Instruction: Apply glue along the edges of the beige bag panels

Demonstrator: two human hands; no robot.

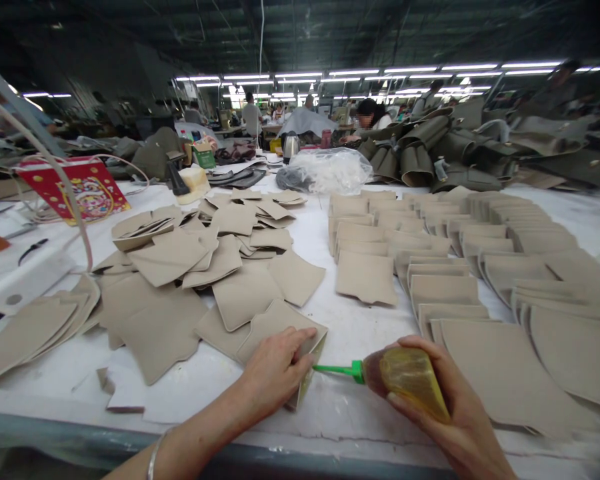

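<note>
With my right hand [457,407] I grip a soft squeeze bottle [413,380] of yellow-brown liquid, tipped on its side. Its thin green nozzle [337,369] points left, the tip at the edge of a beige leather-like piece [275,321]. My left hand [276,365] holds that piece near the table's front, fingers bent over its right edge. A shiny yellowish strip shows along this edge, beside my fingertips. Under and behind the piece lies a loose heap of similar beige pieces [250,290]. The underside of the held piece is mostly hidden.
Rows of overlapping beige pieces [445,290] cover the right side of the white table [340,427]. At left are a red printed bag [75,190] and a white cable [75,207]. Farther back are a clear plastic bag [330,170], dark bags [430,147] and several people.
</note>
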